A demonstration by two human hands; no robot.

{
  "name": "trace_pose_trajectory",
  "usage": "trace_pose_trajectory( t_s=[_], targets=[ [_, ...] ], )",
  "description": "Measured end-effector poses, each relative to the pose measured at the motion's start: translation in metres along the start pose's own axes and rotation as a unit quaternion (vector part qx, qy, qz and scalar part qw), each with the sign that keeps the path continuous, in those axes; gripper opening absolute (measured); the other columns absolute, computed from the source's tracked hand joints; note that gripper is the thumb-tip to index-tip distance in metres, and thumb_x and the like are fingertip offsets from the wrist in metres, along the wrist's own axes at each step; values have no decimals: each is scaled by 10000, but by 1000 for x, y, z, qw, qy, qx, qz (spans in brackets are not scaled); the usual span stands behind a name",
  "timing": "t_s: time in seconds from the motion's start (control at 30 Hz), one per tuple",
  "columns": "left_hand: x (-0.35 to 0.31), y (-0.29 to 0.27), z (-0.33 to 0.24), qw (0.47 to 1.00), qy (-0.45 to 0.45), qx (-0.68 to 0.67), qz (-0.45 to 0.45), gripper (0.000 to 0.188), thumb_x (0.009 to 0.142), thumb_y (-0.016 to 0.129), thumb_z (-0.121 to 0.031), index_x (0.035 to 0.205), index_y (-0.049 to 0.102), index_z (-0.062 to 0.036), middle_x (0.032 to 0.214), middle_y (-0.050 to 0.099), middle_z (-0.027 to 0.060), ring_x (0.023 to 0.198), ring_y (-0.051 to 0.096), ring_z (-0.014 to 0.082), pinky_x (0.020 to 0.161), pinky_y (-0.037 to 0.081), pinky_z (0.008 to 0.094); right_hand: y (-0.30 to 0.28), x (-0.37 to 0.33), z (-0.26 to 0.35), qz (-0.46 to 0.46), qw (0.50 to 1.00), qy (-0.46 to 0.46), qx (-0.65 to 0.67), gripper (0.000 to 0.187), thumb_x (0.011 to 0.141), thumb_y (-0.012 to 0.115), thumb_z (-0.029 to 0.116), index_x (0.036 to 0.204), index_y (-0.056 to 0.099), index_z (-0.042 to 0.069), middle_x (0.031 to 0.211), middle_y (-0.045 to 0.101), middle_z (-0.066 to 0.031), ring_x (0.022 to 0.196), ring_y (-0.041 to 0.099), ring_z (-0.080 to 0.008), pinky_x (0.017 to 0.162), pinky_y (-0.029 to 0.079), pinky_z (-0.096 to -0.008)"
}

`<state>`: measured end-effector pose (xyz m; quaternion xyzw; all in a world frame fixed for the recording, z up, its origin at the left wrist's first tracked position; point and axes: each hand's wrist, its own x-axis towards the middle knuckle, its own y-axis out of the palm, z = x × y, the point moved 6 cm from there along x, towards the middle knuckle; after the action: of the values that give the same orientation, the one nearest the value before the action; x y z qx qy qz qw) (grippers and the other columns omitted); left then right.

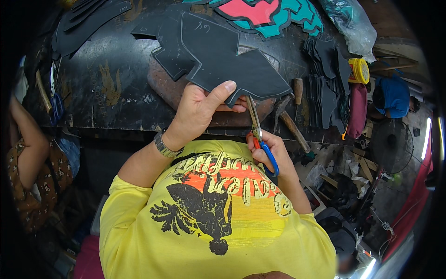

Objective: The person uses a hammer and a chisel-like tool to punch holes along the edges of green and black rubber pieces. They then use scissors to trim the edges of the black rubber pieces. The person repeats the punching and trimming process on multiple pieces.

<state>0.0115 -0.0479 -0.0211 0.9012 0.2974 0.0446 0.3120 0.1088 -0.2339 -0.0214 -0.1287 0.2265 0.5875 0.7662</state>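
Between thumb and fingers, my left hand (202, 109) grips a black sheet piece (220, 51) with light outline marks, its lower edge facing me. My right hand (274, 151) has its fingers through the red and blue handles of a pair of scissors (254, 116). The blade tips are at the lower edge of the piece, just right of my left fingers. Under the held piece lies another black cut piece (169, 60). Part of a brownish slab (162, 88) shows beneath them on the dark table (134, 104).
Stacked black pieces lie at far left (90, 23) and right (325, 83). Teal and pink pieces (260, 16) are at the back. A hammer (295, 128) rests by the right edge, near a yellow tub (358, 71). Blue-handled scissors (56, 104) lie left, beside another person's arm (30, 139).
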Motion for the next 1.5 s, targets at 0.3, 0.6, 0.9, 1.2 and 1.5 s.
trace_pose_trajectory(
  t_s=[0.3,0.6,0.9,1.2,1.5],
  targets=[
    [-3,-1,-2,999,23,32,4,303,1090,533,-191,1198,645,70,1069,749,174,963,766,290,791,655,351,2,-2,1,-10,1000,14,-9,256,909,812,209,946,609,57,817,512,69,708,442,-9,615,363,-194],
    [-3,-2,-2,999,26,35,8,300,1088,543,-192,1186,652,70,1065,750,168,960,766,283,791,654,345,2,-1,-3,-10,999,-4,-38,268,908,818,227,916,605,64,785,495,74,679,416,-15,593,335,-201],
    [-1,-3,-6,997,42,56,12,289,1087,551,-178,1184,667,68,1060,753,162,956,764,267,788,651,346,5,-1,3,-20,999,-2,-33,268,898,820,212,932,605,56,783,510,66,672,437,-10,598,363,-201],
    [-3,-5,-5,998,44,50,4,229,1064,596,-136,1130,695,59,1024,760,126,901,749,207,767,633,314,5,1,0,-29,999,3,-33,281,891,828,215,912,600,53,762,519,64,667,443,-11,588,358,-201],
    [-2,-7,-4,998,35,61,2,245,1063,598,-145,1134,700,67,1020,762,128,894,747,200,767,631,313,5,2,-2,-17,999,-2,-29,305,875,851,230,887,603,52,752,518,65,658,444,-8,581,361,-204]
  ],
)
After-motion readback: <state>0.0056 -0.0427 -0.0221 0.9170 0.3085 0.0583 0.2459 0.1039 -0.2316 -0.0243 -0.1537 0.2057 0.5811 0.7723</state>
